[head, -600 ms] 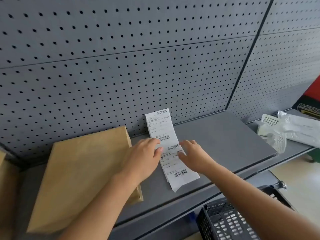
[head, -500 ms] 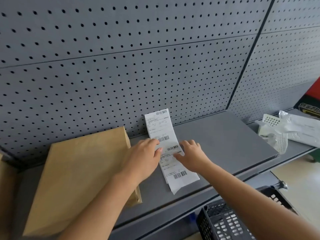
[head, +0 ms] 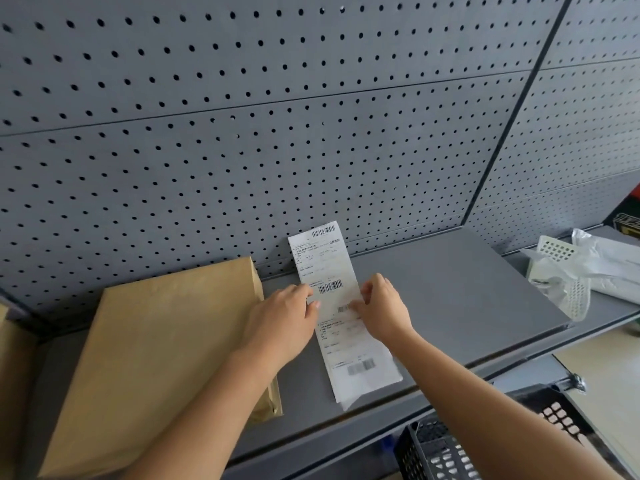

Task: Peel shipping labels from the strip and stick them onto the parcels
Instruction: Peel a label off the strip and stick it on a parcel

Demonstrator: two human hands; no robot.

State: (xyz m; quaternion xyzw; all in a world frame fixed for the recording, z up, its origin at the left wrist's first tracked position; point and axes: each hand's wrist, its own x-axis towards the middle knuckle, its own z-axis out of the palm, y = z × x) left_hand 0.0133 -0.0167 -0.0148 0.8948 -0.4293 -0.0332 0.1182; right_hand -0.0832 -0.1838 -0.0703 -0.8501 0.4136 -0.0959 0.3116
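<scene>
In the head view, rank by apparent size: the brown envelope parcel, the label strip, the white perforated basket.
1. Brown envelope parcel, clearly largest.
2. Label strip.
3. White perforated basket, partly hidden by plastic bags and farther off, so its rank is unsure.

We see from one camera on the person's head, looking forward and down, close over the flat grey metal shelf [head: 450, 289] and grey holed wall [head: 242, 133].

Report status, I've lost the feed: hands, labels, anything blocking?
Left hand pins the label strip on the shelf; right hand pinches its right edge. No label off yet. Brown parcel waits left, unlabelled. Nothing in the way.
</scene>
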